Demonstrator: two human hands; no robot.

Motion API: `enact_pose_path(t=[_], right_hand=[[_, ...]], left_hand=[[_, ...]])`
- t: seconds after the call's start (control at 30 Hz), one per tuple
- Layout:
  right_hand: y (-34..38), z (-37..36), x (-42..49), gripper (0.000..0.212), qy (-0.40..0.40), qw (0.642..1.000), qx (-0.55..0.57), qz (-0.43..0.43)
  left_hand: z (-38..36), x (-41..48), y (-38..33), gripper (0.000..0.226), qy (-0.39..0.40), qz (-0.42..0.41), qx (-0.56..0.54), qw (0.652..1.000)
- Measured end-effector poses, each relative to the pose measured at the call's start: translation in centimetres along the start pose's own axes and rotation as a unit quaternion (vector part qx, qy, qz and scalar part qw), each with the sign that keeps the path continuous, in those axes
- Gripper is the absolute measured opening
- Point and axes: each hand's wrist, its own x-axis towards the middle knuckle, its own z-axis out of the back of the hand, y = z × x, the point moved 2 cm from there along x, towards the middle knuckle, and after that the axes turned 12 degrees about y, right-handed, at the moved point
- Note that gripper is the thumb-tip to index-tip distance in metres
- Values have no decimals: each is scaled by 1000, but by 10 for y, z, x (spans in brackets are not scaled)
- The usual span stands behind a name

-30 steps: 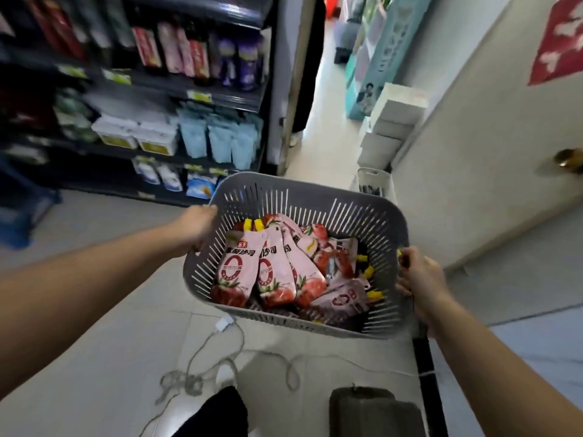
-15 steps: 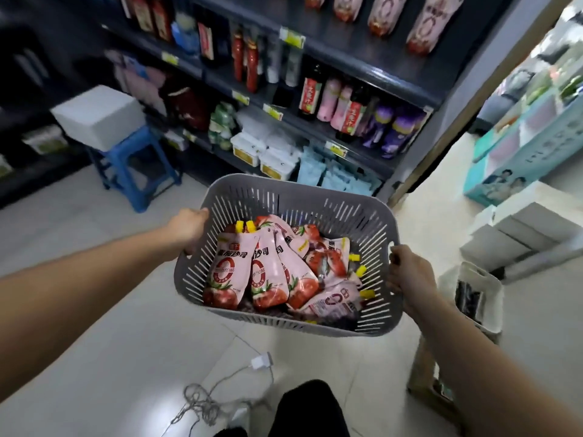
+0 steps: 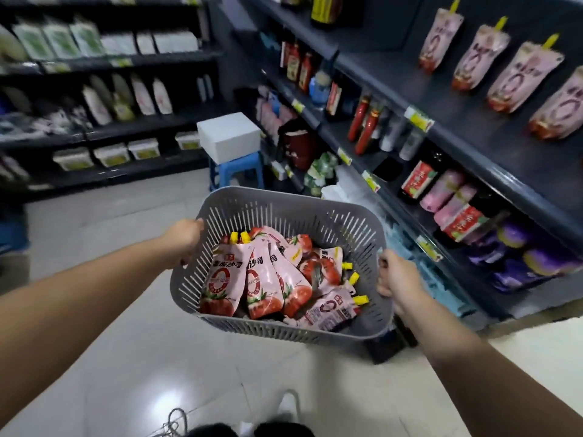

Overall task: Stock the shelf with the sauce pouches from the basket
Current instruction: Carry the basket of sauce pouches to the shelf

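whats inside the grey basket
The grey basket holds a loose pile of pink sauce pouches with yellow caps, lying overlapped. The basket floor and any pouches lower in the pile are covered, so the count cannot be told.

A white box (image 3: 228, 138) sits on a blue stool (image 3: 236, 171) on the pale tiled floor (image 3: 126, 357). Red bottles (image 3: 367, 130) stand near it; purple packs (image 3: 512, 238) are lower, at right.
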Motion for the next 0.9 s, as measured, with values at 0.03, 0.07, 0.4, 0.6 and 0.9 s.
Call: enact_pose_path(t=[0.03, 0.07, 0.4, 0.6, 0.9], right_hand=[[11, -1, 12, 37, 10, 1000, -8, 6], [24, -3, 25, 37, 21, 1000, -21, 10], [105, -58, 134, 35, 97, 994, -51, 21], [131, -111, 200, 35, 106, 992, -72, 8], [181, -221, 313, 27, 76, 992, -98, -16]], left_hand=[[1, 3, -2, 46, -17, 4, -15, 1000], [3, 6, -4, 47, -34, 9, -32, 999], [37, 54, -32, 50, -109, 32, -30, 993], [67, 110, -59, 40, -108, 25, 34, 993], [155, 250, -122, 33, -60, 39, -5, 997]])
